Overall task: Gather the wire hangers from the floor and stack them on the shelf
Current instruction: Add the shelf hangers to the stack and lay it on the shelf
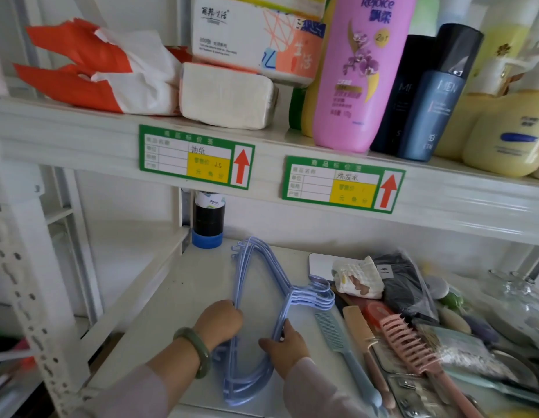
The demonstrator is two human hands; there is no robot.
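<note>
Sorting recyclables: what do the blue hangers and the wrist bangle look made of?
Blue hangers: probably wire under a smooth, slightly glossy pale-blue plastic coating; thin, evenly coloured rods. Bangle: looks like polished jade or glass; translucent green with a soft sheen.

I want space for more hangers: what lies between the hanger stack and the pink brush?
In the head view, a blue comb and a tan comb lie between the blue hangers and the pink brush.
</note>
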